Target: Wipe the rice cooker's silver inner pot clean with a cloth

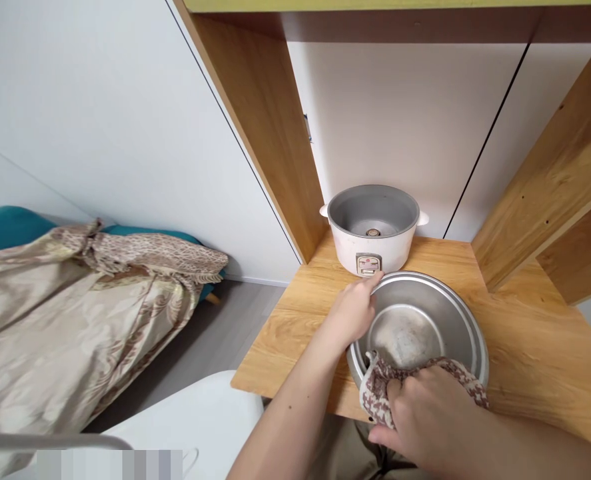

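Observation:
A round metal pot (405, 333) rests on the wooden shelf top, its inside facing up. My left hand (356, 310) grips its left rim, with a finger along the edge. At the near rim, my right hand (422, 403) is closed on a brown and white patterned cloth (378, 393), which lies against the pot's inner wall and over the edge. Just behind the pot stands a white rice cooker body (345, 250) with a grey interior, open at the top and with no pot inside.
Wooden uprights (270, 127) stand left and right of the shelf top (280, 340), under an overhead shelf (400, 27). A white rounded surface (210, 407) is at the lower left. Beyond it is a teal couch (10, 227) with a patterned cover (75, 333).

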{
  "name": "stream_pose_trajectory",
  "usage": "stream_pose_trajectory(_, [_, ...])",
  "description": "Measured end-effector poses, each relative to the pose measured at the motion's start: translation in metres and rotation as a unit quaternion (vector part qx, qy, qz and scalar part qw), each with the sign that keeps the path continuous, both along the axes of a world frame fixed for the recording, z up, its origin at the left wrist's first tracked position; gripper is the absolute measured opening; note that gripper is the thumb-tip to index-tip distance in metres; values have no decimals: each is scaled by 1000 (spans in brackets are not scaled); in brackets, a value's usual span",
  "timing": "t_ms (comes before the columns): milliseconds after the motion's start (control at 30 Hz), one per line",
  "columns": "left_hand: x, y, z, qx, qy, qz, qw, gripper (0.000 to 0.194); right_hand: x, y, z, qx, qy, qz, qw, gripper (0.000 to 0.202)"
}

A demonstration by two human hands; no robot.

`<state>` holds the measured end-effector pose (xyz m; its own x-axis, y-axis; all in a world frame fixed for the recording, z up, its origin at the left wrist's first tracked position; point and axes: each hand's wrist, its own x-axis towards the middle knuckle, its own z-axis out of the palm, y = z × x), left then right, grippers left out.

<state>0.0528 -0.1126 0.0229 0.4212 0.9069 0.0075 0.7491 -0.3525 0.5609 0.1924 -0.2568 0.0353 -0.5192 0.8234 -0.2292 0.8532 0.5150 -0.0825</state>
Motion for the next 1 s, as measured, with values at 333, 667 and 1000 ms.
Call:
stream_pose_trajectory(333, [0, 0, 0, 2, 5, -1, 1000, 61, 12, 15, 21, -57, 57, 46, 996, 44])
stream_pose_trajectory(667, [0, 0, 0, 4, 12, 2, 1000, 62, 2, -1, -7, 35, -6, 16, 999, 61])
stream_pose_trajectory(1000, [0, 0, 0, -1, 4, 3, 1000, 61, 10, 13, 23, -64, 41, 56, 996, 47])
